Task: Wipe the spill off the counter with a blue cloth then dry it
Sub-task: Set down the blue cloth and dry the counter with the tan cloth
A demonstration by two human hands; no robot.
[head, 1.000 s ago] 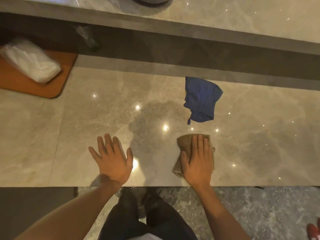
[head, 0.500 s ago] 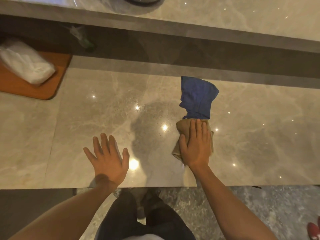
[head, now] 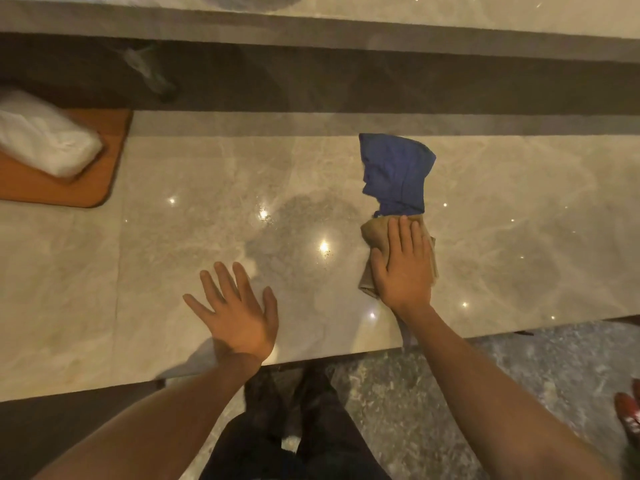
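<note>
Right hand (head: 403, 268) flat on tan cloth (head: 372, 233)

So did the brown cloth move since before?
Yes. The right hand pushed the brown cloth away from the counter's near edge until it touches the blue cloth.

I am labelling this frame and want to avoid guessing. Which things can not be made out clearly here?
All in the head view:
- Tan cloth: mostly hidden under the right hand.
- Blue cloth: its near edge meets the tan cloth; overlap cannot be told.
- Spill on the counter: glare and shadow hide any wetness.
- White bundle on the brown board: blurred, cut by the left edge.
- Dark object on the ledge: blurred.
</note>
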